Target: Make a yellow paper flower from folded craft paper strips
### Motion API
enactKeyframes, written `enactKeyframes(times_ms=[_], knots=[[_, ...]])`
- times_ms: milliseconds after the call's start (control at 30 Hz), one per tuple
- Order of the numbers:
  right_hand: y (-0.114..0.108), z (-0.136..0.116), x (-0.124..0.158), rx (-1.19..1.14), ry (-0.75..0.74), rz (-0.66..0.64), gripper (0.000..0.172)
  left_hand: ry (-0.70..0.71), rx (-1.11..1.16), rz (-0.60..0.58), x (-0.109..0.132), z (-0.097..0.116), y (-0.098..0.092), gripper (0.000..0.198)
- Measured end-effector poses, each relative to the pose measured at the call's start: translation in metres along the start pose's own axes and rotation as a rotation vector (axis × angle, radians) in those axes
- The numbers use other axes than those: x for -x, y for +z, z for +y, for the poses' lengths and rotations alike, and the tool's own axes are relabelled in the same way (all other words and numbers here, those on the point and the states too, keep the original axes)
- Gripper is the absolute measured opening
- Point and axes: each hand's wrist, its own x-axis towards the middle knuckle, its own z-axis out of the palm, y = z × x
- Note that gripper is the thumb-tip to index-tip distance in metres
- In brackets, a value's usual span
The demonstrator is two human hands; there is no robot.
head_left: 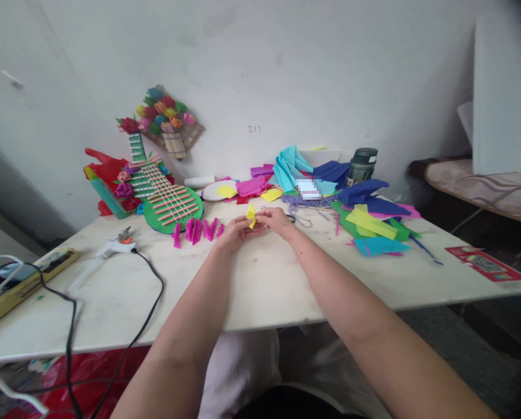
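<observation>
Between my two hands, over the middle of the table, is a small piece of yellow crepe paper, pinched and twisted. My left hand grips it from the left with curled fingers. From the other side, the fingertips of my right hand close on it. Several folded magenta paper pieces lie in a row just left of my hands. Behind them leans a green lute-shaped craft with sticks, strings and paper flowers.
A glue gun with a black cord rests at the left, near a yellow power strip. Coloured paper sheets, purple yarn and a dark bottle are at the right and back. A paper-flower bouquet hangs on the wall.
</observation>
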Motion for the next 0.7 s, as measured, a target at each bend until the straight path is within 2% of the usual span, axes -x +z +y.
enactKeyframes(times_ms=[367, 567, 700], knots=[[0.001, 0.002, 0.000, 0.088, -0.073, -0.045, 0.023, -0.037, 0.032, 0.091, -0.005, -0.003, -0.005, 0.021], [-0.005, 0.005, -0.002, 0.463, -0.192, -0.007, 0.024, -0.050, -0.007, 0.114, -0.005, -0.003, -0.002, 0.018], [-0.010, -0.004, 0.002, 0.693, -0.212, -0.050, 0.023, -0.060, -0.067, 0.140, -0.005, -0.003, 0.001, 0.018]])
